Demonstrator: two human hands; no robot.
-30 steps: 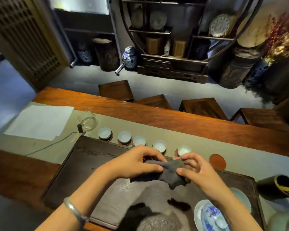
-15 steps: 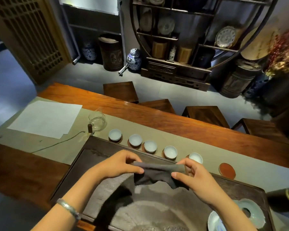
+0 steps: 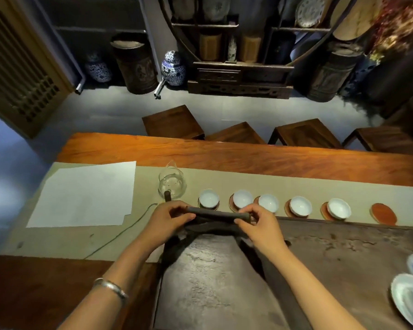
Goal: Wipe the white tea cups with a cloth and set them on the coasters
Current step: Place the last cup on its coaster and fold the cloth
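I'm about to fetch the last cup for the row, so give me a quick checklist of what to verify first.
1. Dark grey cloth held: ok, left hand and right hand pinch its two ends.
2. Bare round reddish-brown coaster free at the row's right end: ok.
3. Five small white tea cups upright in the row: ok.
4. Cups centred on their coasters: not ok, several sit off-centre.
5. Sixth white cup within reach: cannot tell, none is visible.

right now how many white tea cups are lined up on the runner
5, in a row beyond the tray, left to right. The rightmost coaster is bare. None seem hidden.
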